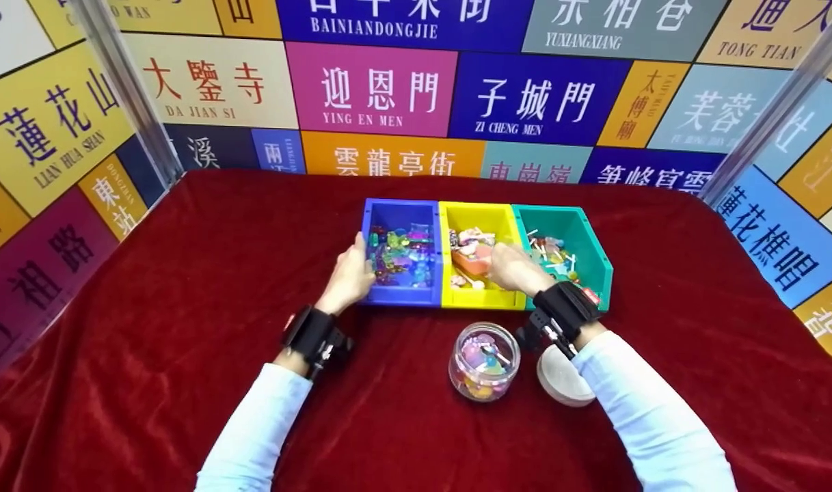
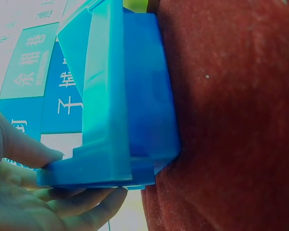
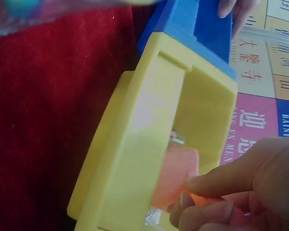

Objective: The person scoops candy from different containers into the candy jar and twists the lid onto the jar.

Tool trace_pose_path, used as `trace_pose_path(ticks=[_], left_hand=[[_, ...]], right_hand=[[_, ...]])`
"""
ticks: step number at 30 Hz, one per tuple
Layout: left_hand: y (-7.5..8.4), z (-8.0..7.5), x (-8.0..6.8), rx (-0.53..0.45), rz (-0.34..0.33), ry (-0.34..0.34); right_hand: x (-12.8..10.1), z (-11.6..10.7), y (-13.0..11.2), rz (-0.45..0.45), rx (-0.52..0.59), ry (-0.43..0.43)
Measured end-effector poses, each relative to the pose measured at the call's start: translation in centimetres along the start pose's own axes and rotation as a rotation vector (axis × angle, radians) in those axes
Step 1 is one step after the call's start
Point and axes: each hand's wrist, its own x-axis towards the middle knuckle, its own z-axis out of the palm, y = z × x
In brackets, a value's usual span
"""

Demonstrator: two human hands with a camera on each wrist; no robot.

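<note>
At the blue bin [image 1: 405, 297], my left hand [image 1: 349, 277] grips the outer left wall; the left wrist view shows the thumb on one side of the rim and the fingers below it. My right hand [image 1: 515, 266] holds an orange scoop [image 1: 472, 260] by its handle inside the yellow bin [image 1: 480, 298]. In the right wrist view the pale orange blade of the scoop [image 3: 176, 175] dips behind the bin's front wall, its tip hidden. Wrapped lollipops [image 1: 476, 237] lie around it. Colourful translucent pieces [image 1: 402, 256] fill part of the blue bin.
Joined on the right is a green bin [image 1: 597, 273] with more lollipops. In front of the bins stands a lidless clear jar [image 1: 484, 362] holding colourful pieces. A round whitish lid [image 1: 562, 379] lies beside it, partly under the right forearm. Dark red cloth [image 1: 251, 239] covers the table.
</note>
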Motion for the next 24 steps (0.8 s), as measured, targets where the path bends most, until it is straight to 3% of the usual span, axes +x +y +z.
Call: trace_pose_path(ticks=[5,9,16,24], left_hand=[[0.1,0.1,0.1,-0.003,0.0,-0.003],[0.2,0.1,0.1,-0.01,-0.006,-0.007],[0.0,0.0,0.1,-0.002,-0.003,-0.002],[-0.1,0.0,0.1,0.013,-0.004,-0.01]], right_hand=[[0.9,0.6,0.1,-0.031,-0.089,-0.027],[1.1,0.9,-0.1,0.01,-0.044,-0.016],[1.0,1.6,0.1,-0.069,-0.027,0.041],[0.7,2.1,0.2,-0.048,0.096,0.056]])
